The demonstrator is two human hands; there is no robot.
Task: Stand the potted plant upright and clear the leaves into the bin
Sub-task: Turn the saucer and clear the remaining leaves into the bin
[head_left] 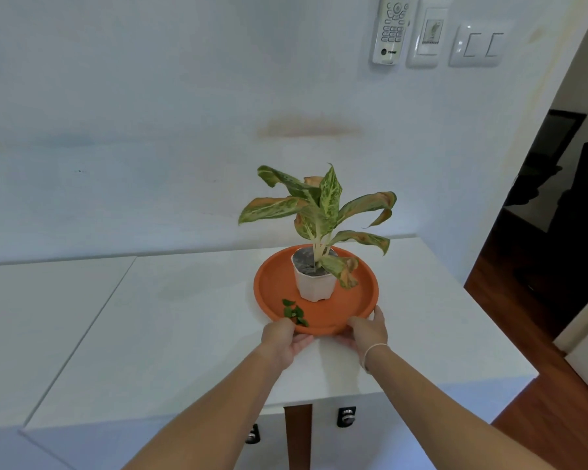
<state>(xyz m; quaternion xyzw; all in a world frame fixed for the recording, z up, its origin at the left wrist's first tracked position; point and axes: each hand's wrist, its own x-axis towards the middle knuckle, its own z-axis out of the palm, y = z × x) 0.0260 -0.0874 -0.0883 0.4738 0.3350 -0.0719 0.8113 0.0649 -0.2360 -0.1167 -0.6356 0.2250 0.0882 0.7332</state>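
From the head view, the potted plant (314,266) stands upright on the terracotta saucer (360,300), and the loose green leaves (294,313) lie just beyond the left hand (284,337), nearer than the right hand (367,329), both gripping the near rim.

Bare white table (170,320) stretches wide to the left of the orange saucer (269,286), open for a hand to pass. The potted plant (314,252) stands upright toward the saucer's far side, its drooping leaves spreading over the rim to left and right and crowding any approach from above. Small loose leaves (294,312) lie on the saucer's near floor. Both hands, left (284,337) and right (367,329), occupy the near rim. The wall (150,130) closes off the far side; right of the saucer, the table ends nearby.
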